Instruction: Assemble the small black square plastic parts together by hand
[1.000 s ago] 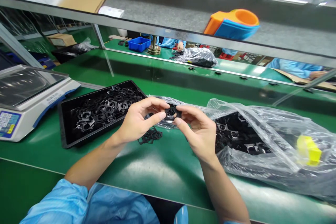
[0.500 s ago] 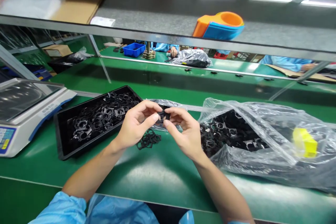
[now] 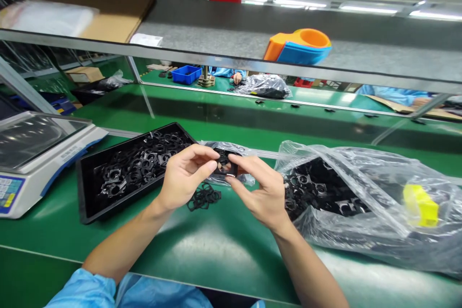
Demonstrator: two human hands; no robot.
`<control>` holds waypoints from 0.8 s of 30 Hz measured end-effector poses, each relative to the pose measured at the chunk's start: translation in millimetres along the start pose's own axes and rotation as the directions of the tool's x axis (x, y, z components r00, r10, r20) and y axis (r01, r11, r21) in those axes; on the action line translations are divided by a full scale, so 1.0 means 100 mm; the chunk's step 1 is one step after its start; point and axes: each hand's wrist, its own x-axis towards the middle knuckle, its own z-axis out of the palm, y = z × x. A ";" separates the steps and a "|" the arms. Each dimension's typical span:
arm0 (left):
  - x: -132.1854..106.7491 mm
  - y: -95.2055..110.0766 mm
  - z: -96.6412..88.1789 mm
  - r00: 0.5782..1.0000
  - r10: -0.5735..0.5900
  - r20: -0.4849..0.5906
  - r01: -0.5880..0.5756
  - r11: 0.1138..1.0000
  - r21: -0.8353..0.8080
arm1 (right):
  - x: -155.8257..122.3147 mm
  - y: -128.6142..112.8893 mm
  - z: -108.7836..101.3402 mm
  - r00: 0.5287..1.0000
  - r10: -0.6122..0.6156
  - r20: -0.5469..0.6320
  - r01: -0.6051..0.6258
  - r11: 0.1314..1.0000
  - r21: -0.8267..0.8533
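Between my two hands is a small black ring-shaped plastic part (image 3: 233, 169), raised above the green bench. My left hand (image 3: 184, 175) pinches its left side with thumb and forefinger. On its right side, my right hand (image 3: 262, 190) grips it the same way. Just below lies a loose pile of similar black parts (image 3: 204, 197) on the bench. A black tray (image 3: 84, 197) full of such parts sits to the left. To the right, a clear plastic bag (image 3: 378, 231) lies open, with more black parts (image 3: 306, 187) inside.
A weighing scale (image 3: 72, 154) stands at the far left. Inside or under the bag's film shows a yellow block (image 3: 420, 204). Overhead, a grey shelf (image 3: 209, 24) holds an orange and blue holder (image 3: 299, 47) and cardboard (image 3: 119, 17). Co-workers' blue sleeves (image 3: 393, 94) appear beyond the bench.
The black part has turned to show more of its opening, and my right hand has shifted slightly right and down. My left hand still pinches the part. The view has tilted a little upward.
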 end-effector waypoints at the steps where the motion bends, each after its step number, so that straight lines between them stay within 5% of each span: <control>1: 0.00 0.00 -0.01 1.000 -0.008 0.011 0.008 1.000 0.000 | 0.00 0.01 0.00 1.000 -0.014 -0.007 0.014 1.000 -0.015; 9: -0.02 0.02 -0.04 0.983 0.056 0.174 -0.058 0.998 0.007 | 0.00 0.00 -0.03 0.994 0.066 -0.090 -0.069 0.997 -0.031; 24: -0.01 0.01 -0.06 0.977 0.099 0.191 -0.107 0.994 0.033 | 0.03 -0.04 -0.01 0.992 0.102 -0.070 -0.098 0.993 0.059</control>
